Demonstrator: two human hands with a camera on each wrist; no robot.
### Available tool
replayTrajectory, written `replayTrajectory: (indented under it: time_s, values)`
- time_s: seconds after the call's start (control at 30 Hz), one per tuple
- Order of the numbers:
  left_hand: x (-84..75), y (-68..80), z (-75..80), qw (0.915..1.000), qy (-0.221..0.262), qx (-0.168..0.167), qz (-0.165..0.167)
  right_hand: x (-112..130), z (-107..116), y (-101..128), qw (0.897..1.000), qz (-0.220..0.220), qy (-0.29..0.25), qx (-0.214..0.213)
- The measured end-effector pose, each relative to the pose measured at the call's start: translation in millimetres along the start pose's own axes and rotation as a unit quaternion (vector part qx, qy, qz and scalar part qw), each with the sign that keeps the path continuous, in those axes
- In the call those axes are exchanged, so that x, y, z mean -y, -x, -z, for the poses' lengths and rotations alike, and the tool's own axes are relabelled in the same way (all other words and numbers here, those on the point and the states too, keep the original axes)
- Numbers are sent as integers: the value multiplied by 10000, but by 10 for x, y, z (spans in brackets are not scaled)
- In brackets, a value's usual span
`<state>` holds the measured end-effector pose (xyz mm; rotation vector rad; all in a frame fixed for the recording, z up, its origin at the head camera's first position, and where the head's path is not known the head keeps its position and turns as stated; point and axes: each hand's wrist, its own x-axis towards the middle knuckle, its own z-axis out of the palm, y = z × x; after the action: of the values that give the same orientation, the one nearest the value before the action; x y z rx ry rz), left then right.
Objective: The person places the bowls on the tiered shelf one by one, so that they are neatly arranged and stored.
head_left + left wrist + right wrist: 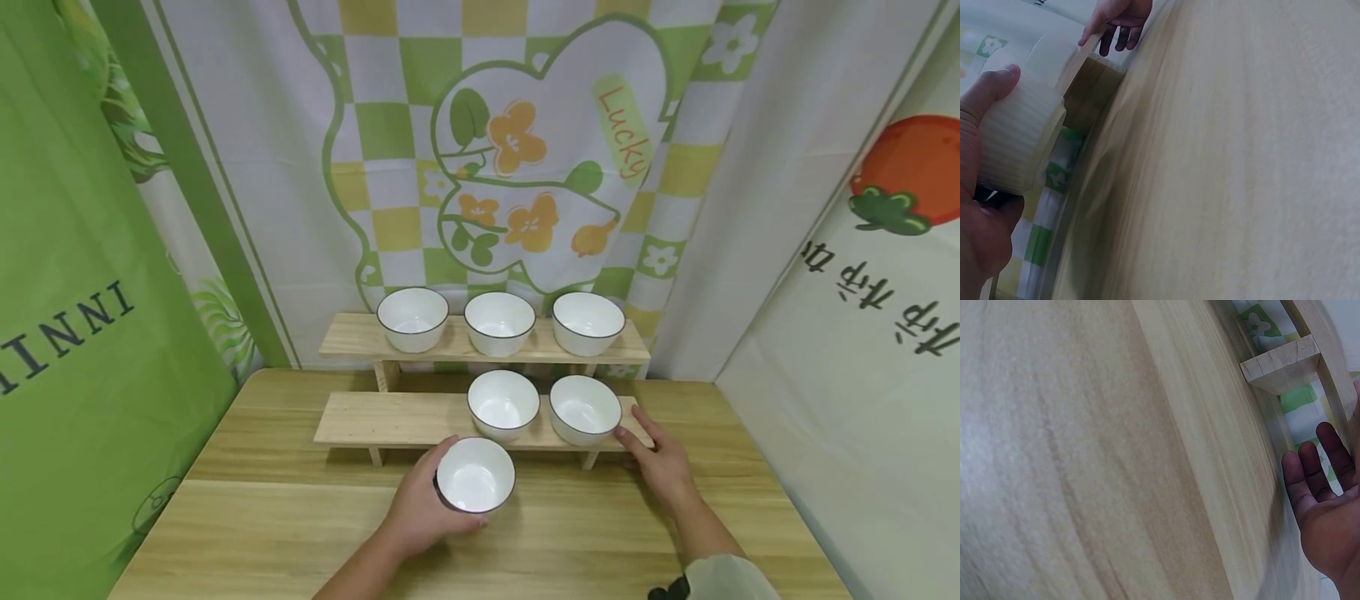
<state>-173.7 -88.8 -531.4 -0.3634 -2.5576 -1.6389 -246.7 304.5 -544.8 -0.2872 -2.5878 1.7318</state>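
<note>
My left hand (423, 510) holds a white bowl (476, 475) with a dark rim by its side, above the table in front of the lower shelf (397, 421). In the left wrist view the bowl's outer wall (1019, 128) shows vertical ribs, with the thumb against it. My right hand (663, 467) is at the right end of the lower shelf. Its thumb tip is right at a bowl (585, 408), its index finger lies along the shelf end, and the other fingers (1317, 474) extend loosely below. Another bowl (502, 406) stands left of that one.
Behind and higher, the upper wooden shelf (352, 337) carries a row of three matching bowls: left (412, 321), middle (499, 325) and right (588, 325). The stand rests on a wood-grain table (247, 517). Patterned cloths (420, 183) hang behind and at both sides.
</note>
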Motion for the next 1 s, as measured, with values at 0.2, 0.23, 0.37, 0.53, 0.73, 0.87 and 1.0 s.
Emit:
replayTrajectory:
  time_s: [0.2,0.23,0.37,0.53,0.73,0.87,1.0]
  values:
    - [-8,-5,89,9998,89,-107,109,6,6,-1,10000,-26,74,-5]
    - [-11,-6,106,9998,108,-121,137,8,7,0,10000,-34,91,-3]
    - [-11,-10,177,9994,201,-214,205,10,9,-2,9999,-36,126,-11]
    - [-13,-16,261,9983,330,-390,267,4,5,-6,10000,-44,64,11]
    - [-36,-37,374,9974,326,-531,353,0,5,-5,10000,-62,68,11]
    - [-51,-50,447,9973,271,-593,349,8,6,1,9999,-38,110,4]
    - [-42,-78,515,9970,203,-659,351,11,5,8,9998,-34,179,-13]
